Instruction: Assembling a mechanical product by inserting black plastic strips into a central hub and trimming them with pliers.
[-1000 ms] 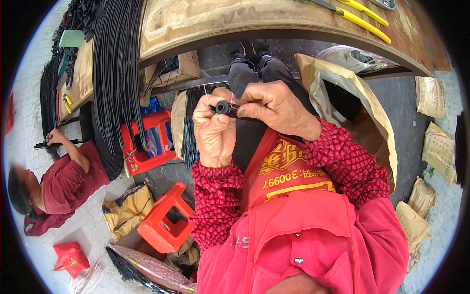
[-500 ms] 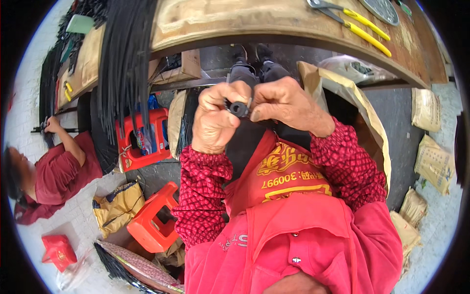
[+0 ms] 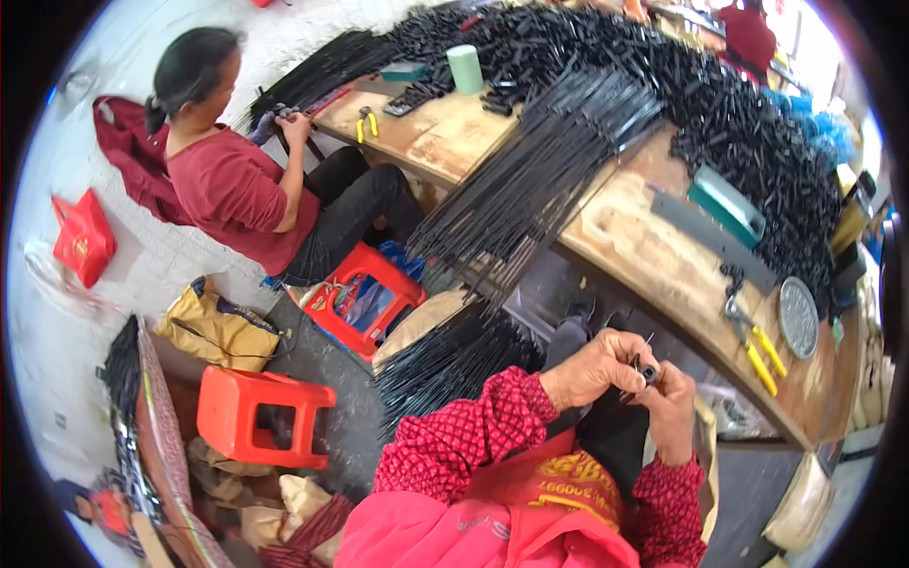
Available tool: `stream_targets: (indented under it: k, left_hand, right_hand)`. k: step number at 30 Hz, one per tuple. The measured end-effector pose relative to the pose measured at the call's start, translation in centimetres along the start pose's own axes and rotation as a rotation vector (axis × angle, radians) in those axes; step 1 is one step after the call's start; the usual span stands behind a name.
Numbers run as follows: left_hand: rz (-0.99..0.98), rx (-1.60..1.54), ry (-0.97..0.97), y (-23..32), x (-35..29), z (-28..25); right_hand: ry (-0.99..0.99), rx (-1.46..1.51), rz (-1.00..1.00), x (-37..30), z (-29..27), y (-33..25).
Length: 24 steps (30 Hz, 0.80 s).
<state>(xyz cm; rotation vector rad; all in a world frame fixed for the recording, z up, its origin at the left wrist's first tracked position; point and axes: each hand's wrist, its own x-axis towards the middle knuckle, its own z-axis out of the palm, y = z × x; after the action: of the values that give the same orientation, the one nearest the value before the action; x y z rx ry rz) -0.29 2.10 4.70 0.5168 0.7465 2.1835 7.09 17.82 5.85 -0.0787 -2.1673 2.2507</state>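
Observation:
A small black cylindrical part [image 3: 649, 373] with a hole in its end sits between my two hands, off the edge of the wooden table. My left hand [image 3: 595, 367] pinches it between thumb and fingers. From the other side my right hand [image 3: 670, 409] closes on the same part, thumb and fingertips pressed against it. A thin pin-like sliver shows just above the fingertips; whether it belongs to the part I cannot tell. Yellow-handled pliers [image 3: 760, 358] lie on the table beyond my right hand, next to a round metal dish [image 3: 798, 317].
Black rods [image 3: 540, 175] lie across the wooden table [image 3: 634, 248], overhanging its near edge. Behind them spreads a heap of black pieces [image 3: 757, 142]. A co-worker [image 3: 237, 185] sits at the left, hands on small parts. Red stools [image 3: 220, 417] and more rods [image 3: 450, 364] stand left of me.
The view has swung left, bringing the co-worker, heap and tabletop into sight. My hands now appear farther right and lower, still together on the black part.

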Motion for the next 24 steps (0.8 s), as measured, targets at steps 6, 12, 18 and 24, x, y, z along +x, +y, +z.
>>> stream_targets:
  k: [6, 12, 18, 24]
  left_hand:
    - [0.022, 0.098, 0.163, -0.5, 1.3, 2.7]
    - [0.154, 0.175, 0.267, -2.1, 1.5, 5.1]
    - [-0.062, 0.039, -0.013, -3.2, 0.6, 3.6]
    - [-0.181, 0.170, -0.079, -5.1, -0.2, 0.8]
  right_hand:
    - [0.208, 0.101, -0.291, -1.2, 0.9, -3.4]
    - [0.249, -0.724, -0.660, -2.2, 0.2, -4.9]
    - [0.318, -0.691, -0.617, -4.4, -1.4, -4.2]
    - [0.316, -0.622, -0.559, -4.6, -2.0, -3.7]
